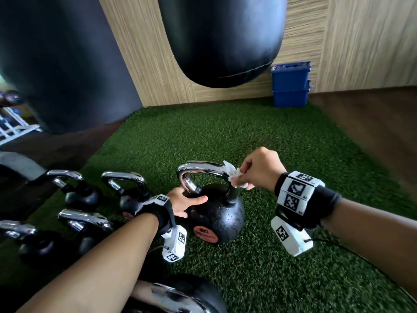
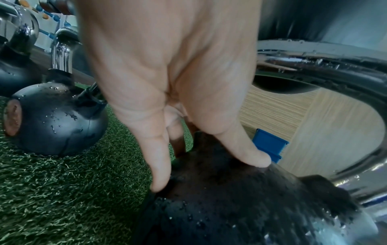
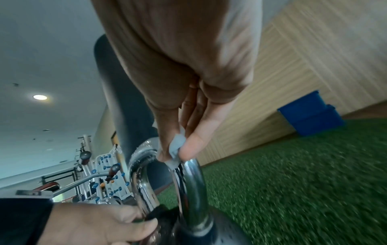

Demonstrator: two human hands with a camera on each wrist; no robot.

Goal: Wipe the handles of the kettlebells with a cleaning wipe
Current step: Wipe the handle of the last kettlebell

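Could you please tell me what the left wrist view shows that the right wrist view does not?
Only the left wrist view shows a neighbouring kettlebell on the turf and the left hand pressing the black ball. Only the right wrist view shows the right hand pinching the wipe against the handle. Both show the chrome handle and blue bins.
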